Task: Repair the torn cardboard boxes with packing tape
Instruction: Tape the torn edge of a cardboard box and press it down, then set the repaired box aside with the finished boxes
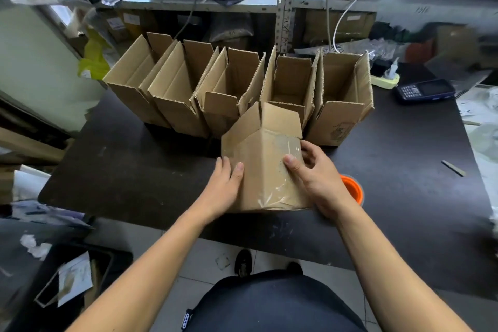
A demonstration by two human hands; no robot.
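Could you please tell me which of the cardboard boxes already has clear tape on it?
The near box held between both hands, tipped over in front of the upright open row; shiny tape covers its side.

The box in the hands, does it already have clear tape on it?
Yes, shiny clear tape covers the face and lower edge of the box, gripped by the left hand and right hand.

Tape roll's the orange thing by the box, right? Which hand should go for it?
Right, probably. The orange tape roll lies just beyond the right hand, partly hidden behind it. The left hand grips the far side of the box, so it can keep it steady.
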